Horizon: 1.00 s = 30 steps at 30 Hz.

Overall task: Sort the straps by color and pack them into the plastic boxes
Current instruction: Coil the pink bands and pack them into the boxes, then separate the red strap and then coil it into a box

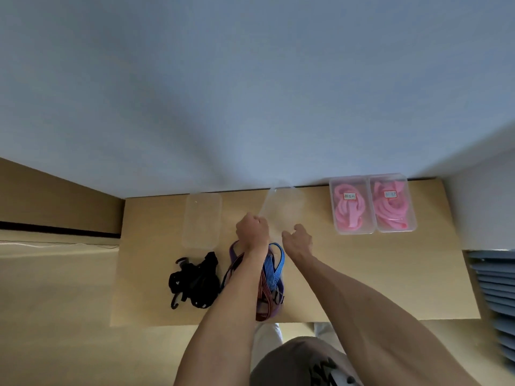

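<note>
My left hand (252,229) and my right hand (296,240) both grip the near edge of a clear plastic box (282,207), which is tilted and blurred above the table's middle. Under my left forearm lies a tangle of blue, red-striped and purple straps (271,271). A pile of black straps with hooks (195,280) lies to its left. Behind the black pile stands an empty clear box (202,218). At the back right, two closed clear boxes (352,207) (391,204) hold coiled pink straps and carry small labels.
The wooden table (376,274) stands against a pale wall. A stack of blue-grey trays (493,288) sits off the table's right edge. The floor lies to the left, with a thin white cable (55,244) across it.
</note>
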### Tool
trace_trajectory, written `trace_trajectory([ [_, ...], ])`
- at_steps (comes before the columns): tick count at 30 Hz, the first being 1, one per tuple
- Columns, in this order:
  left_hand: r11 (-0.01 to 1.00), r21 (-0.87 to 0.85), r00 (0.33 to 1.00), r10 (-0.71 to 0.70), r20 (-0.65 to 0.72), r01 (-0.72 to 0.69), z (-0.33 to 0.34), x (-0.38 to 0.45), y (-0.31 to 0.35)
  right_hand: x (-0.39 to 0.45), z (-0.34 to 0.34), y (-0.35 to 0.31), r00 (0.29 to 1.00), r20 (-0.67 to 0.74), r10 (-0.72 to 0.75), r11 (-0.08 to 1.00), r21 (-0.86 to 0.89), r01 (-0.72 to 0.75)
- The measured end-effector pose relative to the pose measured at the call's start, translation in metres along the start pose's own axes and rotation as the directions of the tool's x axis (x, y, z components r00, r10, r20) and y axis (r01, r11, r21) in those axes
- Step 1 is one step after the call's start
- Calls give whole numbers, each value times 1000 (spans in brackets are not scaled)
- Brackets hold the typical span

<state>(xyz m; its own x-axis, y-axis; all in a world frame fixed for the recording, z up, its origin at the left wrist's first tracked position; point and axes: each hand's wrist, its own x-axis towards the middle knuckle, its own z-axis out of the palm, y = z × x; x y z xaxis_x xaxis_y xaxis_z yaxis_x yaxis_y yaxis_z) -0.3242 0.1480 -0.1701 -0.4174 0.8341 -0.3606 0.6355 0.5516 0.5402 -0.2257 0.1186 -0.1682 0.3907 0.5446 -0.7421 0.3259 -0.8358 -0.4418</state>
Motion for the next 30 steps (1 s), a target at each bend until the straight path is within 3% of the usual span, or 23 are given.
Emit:
trace_trajectory([
  [4, 985, 115, 968, 99, 232, -128, 0, -8, -1, -5, 0, -4, 971, -224, 87, 973, 229, -34],
  [8, 987, 99, 943, 88, 320, -125, 7, -7, -6, -1, -8, 5, 935, -330, 128, 961, 276, -34],
  [10, 994, 69, 943, 58, 327, -85, 12, -6, -4, 2, -10, 11, 926, -352, 134, 961, 276, -34],
  [15, 989, 50, 948, 117, 296, -138, 31, -7, 1, 12, -6, 17, 936, -335, 110, 953, 304, -3],
  [18, 988, 21, 945, 143, 295, -156, 34, -10, 6, 10, -5, 21, 940, -340, 34, 977, 211, 41],
  [21, 992, 25, 975, 113, 193, -120, 20, -27, 1, -9, -10, 25, 937, -350, 22, 988, 150, 33],
  [23, 995, 39, 986, 89, 144, -95, 5, -42, -7, -28, -12, 25, 943, -329, -37, 994, 82, 68],
  [26, 999, 37, 999, -9, 50, 7, -20, -62, -17, -56, -13, 26, 970, -190, -151, 989, -25, 149],
  [30, 979, 127, 985, -166, 49, 159, -42, -82, -40, -79, -8, 34, 992, 54, -114, 986, -115, 119],
])
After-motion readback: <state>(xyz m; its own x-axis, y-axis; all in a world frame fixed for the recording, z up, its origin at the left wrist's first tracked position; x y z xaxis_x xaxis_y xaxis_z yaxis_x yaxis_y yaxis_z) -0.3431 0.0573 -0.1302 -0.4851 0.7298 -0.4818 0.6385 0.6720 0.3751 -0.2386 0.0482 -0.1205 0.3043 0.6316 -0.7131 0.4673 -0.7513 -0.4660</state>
